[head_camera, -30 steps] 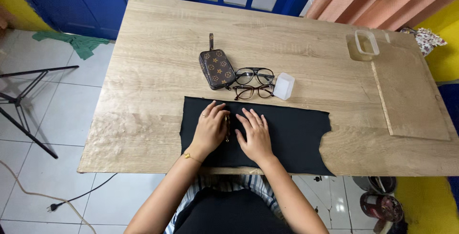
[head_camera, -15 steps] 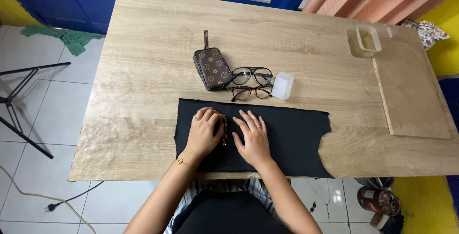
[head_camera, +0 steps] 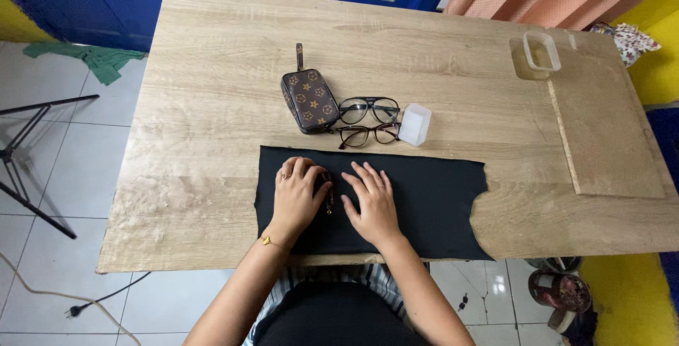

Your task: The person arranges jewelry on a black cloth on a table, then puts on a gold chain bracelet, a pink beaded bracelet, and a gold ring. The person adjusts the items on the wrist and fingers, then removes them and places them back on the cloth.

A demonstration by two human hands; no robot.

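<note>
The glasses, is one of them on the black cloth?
No, both glasses lie on the bare table just beyond the cloth, next to the pouch.

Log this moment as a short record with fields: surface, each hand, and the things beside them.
surface: light wooden table
cloth: black cloth flat at the near edge, its right end ragged
left hand: left hand curled on the cloth, over a small metal piece too small to identify
right hand: right hand flat on the cloth, fingers spread
beyond the cloth: brown patterned pouch, two pairs of glasses, small translucent box
far right: clear container, thin wooden board
</note>
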